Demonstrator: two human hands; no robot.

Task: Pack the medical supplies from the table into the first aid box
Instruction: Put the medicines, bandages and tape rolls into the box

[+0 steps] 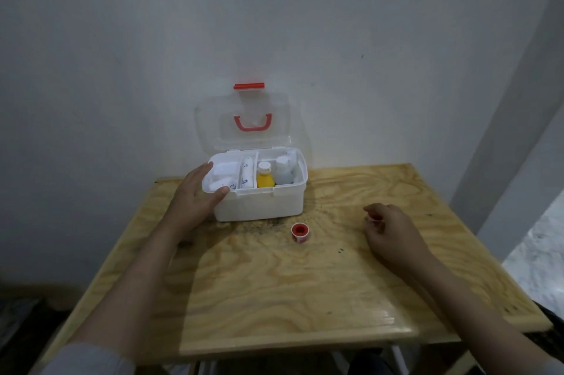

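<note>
A white first aid box (262,202) stands open at the back of the wooden table (290,277), its clear lid with a red handle leaning against the wall. Inside are white packets, a rolled bandage (246,174), a yellow bottle (265,180) and a clear bottle (284,173). My left hand (195,197) grips the box's left end, thumb on the rim. A red tape roll (299,232) lies on the table just in front of the box. My right hand (387,231) rests to the right of it, fingers curled around a small red thing, mostly hidden.
The table stands against a white wall (274,23). A wall corner and a pale floor (537,246) lie to the right. Dark floor shows at the left beyond the table's edge.
</note>
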